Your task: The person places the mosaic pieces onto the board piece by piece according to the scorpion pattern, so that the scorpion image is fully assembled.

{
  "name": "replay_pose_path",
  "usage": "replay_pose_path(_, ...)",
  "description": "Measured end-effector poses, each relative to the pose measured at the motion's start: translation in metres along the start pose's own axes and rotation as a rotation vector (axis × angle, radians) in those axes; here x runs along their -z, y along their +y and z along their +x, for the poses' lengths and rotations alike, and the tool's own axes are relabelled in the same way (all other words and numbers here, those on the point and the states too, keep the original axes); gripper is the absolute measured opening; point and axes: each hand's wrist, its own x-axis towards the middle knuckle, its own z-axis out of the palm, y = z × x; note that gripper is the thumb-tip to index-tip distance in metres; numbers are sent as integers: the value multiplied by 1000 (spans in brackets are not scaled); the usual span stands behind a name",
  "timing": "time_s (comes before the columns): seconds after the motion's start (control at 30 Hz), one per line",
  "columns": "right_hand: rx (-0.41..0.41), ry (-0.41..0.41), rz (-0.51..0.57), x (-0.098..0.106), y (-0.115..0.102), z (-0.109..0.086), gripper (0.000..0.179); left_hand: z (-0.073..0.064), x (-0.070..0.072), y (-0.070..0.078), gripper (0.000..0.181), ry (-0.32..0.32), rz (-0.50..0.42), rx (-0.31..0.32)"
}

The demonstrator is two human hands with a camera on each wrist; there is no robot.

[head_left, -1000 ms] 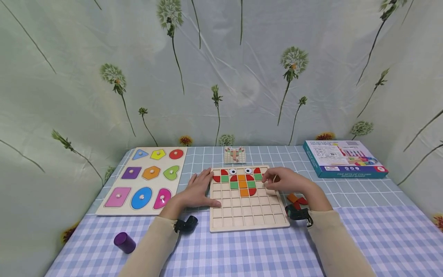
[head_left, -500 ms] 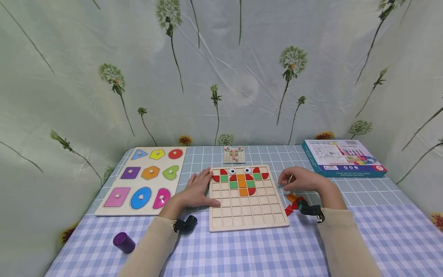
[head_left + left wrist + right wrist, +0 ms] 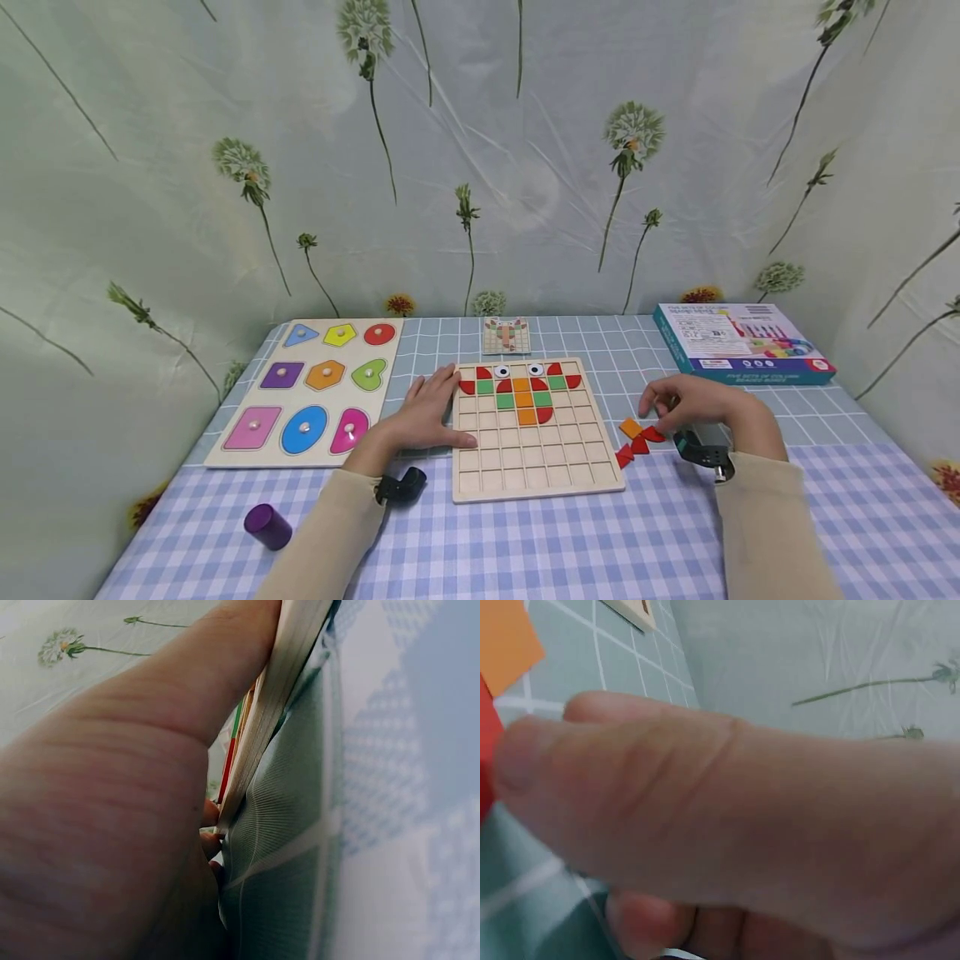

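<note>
Fingers spread, my left hand rests along the left edge of the wooden grid board, thumb lying over the edge. In the left wrist view that thumb presses against the board's side. Set in the upper rows are red, green and orange tiles and two eye tiles. My right hand is just right of the board, fingers loosely bent, thumb tip right at a red tile. Beside that lie an orange tile and several more red tiles.
A small pattern card lies behind the board. To the left are a knobbed shape puzzle and a purple cylinder. A flat teal-sided box sits at the back right.
My right hand has left the board's upper right and moved right and toward me to the loose tiles. A red tile now shows at the board's right edge. The left hand stays put.
</note>
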Motion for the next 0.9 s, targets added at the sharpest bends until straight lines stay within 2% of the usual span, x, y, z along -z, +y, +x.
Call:
replay_pose_path(0.23,-51,-21,-6,-3,1,0,36,1,0,-1,116,3,-4,5)
replay_pose_path(0.47,-56,6,-42,-4,-2,2,33,1,-1,-1,115,11,2,-1)
replay_pose_path(0.7,-57,82,-82,-4,-2,8,20,2,-2,-2,115,11,6,0)
replay_pose_path(0.9,-57,166,-100,-7,-3,14,17,1,-2,-2,115,11,4,-2)
